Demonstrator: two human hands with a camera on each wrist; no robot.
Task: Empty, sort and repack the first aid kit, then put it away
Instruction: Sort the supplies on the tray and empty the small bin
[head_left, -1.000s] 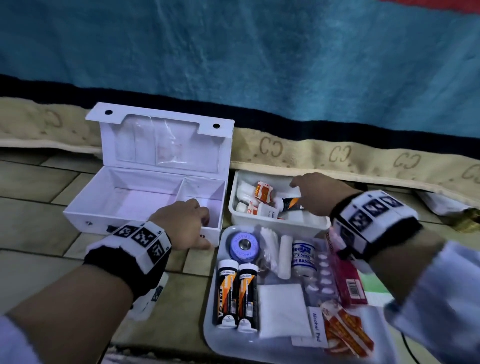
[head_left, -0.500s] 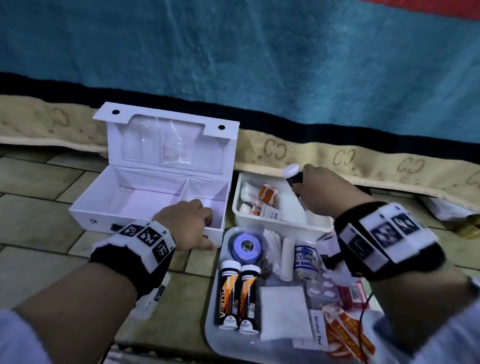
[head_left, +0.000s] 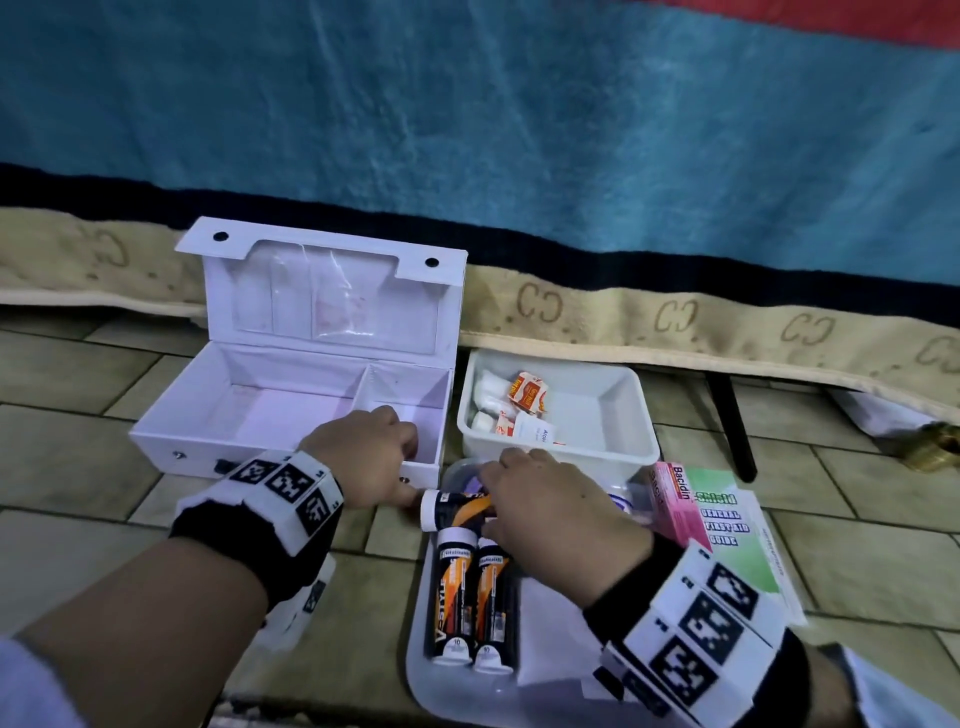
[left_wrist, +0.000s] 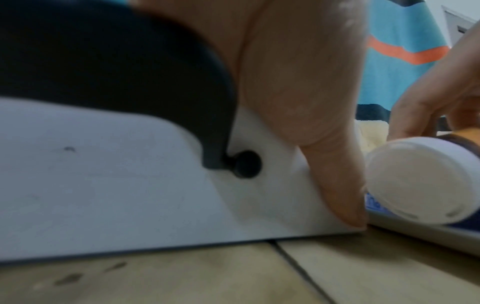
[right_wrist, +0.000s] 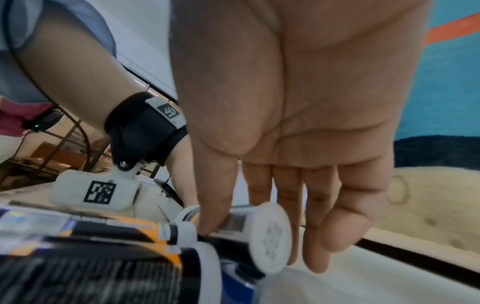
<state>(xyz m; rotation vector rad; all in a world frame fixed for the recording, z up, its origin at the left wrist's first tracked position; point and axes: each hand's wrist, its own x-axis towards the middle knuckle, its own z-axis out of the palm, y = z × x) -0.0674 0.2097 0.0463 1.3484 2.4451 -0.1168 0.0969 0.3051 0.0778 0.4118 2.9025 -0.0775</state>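
- The first aid kit (head_left: 291, 415) — a white hinged box — stands open on the tiled floor (head_left: 67, 415), its lid upright against the edge of a blue blanket (head_left: 519, 130); both of its compartments show bare white walls.
- The left hand (head_left: 363, 457) grips the kit's front right corner: fingers curled over the rim into the small compartment, thumb (left_wrist: 335, 185) pressed down the outer front wall beside a black stud.
- The right hand (head_left: 550, 509) is closed around an orange-and-black tube (head_left: 452, 509) with a white cap, holding it crosswise over the far end of a clear tray (head_left: 431, 675); the thumb and fingers pinch it from either side in the right wrist view.
- Two matching tubes (head_left: 470, 597) lie side by side lengthwise in the tray, just below the held one, caps towards the person.
- A white tub (head_left: 613, 415) sits just right of the kit, with small sachets and white packets gathered in its left end.
- A pink box (head_left: 675, 499) marked Bacidin and a green-printed first aid guide (head_left: 737, 540) lie right of the tray, partly behind the right wrist.
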